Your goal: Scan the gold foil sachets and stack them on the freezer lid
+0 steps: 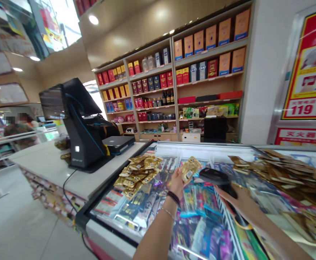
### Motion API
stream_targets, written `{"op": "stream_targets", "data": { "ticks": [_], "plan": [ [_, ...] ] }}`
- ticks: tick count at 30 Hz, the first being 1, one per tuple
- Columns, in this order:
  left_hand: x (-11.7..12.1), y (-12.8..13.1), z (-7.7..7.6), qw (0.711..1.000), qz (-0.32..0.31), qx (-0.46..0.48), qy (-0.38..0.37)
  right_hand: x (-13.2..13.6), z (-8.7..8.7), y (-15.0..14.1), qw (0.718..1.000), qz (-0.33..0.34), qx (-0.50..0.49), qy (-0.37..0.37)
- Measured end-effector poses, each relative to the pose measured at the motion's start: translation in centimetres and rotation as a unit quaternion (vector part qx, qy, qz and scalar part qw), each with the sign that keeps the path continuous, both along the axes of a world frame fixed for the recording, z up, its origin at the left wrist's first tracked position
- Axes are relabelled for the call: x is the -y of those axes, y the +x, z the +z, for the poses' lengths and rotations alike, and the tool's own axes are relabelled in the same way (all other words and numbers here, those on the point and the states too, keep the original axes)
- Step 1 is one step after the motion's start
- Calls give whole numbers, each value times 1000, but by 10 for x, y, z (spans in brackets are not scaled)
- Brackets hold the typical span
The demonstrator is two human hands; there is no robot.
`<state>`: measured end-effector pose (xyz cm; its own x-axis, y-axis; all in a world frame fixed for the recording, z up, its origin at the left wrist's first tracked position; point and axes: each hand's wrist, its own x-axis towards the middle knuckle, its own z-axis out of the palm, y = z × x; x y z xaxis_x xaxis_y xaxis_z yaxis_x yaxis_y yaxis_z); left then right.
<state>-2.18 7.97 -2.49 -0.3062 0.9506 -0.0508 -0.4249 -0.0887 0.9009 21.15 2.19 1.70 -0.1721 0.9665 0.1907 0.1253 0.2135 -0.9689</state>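
Observation:
My left hand (176, 181) grips a gold foil packet (191, 168) by its lower left side, holding it up above the glass lid of a chest freezer. A pale printed label shows on the packet's face. In my right hand (237, 198) is a black barcode scanner (214, 176), its head turned toward the packet. Scanner and packet are close together but apart. Left of my left hand lies a pile of similar gold packets (141, 169) on the glass. Another, larger heap of brownish-gold packets (288, 173) covers the lid's right part.
Beside the freezer's left edge (114, 177), a black point-of-sale terminal (83, 137) stands on a white counter (46, 162), with a cable (64, 187) hanging down. Boxed goods fill the shelves (152, 81) behind. A person (21, 131) is at the far left.

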Motion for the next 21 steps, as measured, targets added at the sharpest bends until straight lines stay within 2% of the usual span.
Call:
{"op": "stream_targets", "data": {
  "ticks": [5,13,17,21],
  "plan": [
    [1,-2,2,1000,-2,-19,24,12,-11,9,999,-7,38,11],
    [1,-3,2,1000,-17,10,15,14,-1,15,998,-22,49,13],
    [1,-4,2,999,-34,8,17,23,0,9,997,-35,62,25],
    [1,-2,3,1000,-24,8,4,26,-2,7,993,-35,101,47]
  ]
}}
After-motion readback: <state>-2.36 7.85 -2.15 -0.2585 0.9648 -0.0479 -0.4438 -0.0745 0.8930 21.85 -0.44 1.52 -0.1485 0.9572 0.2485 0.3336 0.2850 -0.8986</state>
